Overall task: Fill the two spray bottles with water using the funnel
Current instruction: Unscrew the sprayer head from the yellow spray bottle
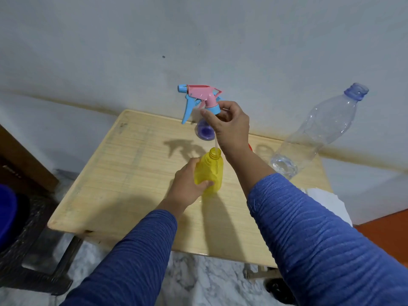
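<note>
Fingers [204, 114] of the right hand [229, 124] pinch the blue collar of the pink and blue spray head [202, 99], holding it up in the air with its nozzle pointing left and its blue trigger hanging down. From under that collar a thin pale dip tube [216, 151] drops straight down and its lower part sits inside the open neck of the yellow spray bottle [209, 171], so the head is lifted clear of the bottle while the tube is partly in it.

Just below the raised hand, the left hand [187, 184] wraps around the left side of the yellow bottle, thumb across its front, keeping it upright on the wooden table [132, 173]. The bottle's threaded mouth is uncovered.

Right behind the raised hand, partly hidden by it, stands a second bottle with a purple base [205, 131]; only its lower part shows, and I cannot tell whether it has its top on. A sliver of something red [250, 147] peeks out just to the right of the right wrist, too hidden to name.

Further to the right of the hands, a large clear plastic bottle [315, 133] with a blue-tinted neck stands on the table with no cap, a little water showing at its bottom. Near the right sleeve [320, 228], something white [326, 202] lies at the table's right edge. Both sleeves are blue ribbed knit. Behind the table is a pale wall [154, 40], and far off to the left a dark blue object [6, 217] sits at the edge of sight.
</note>
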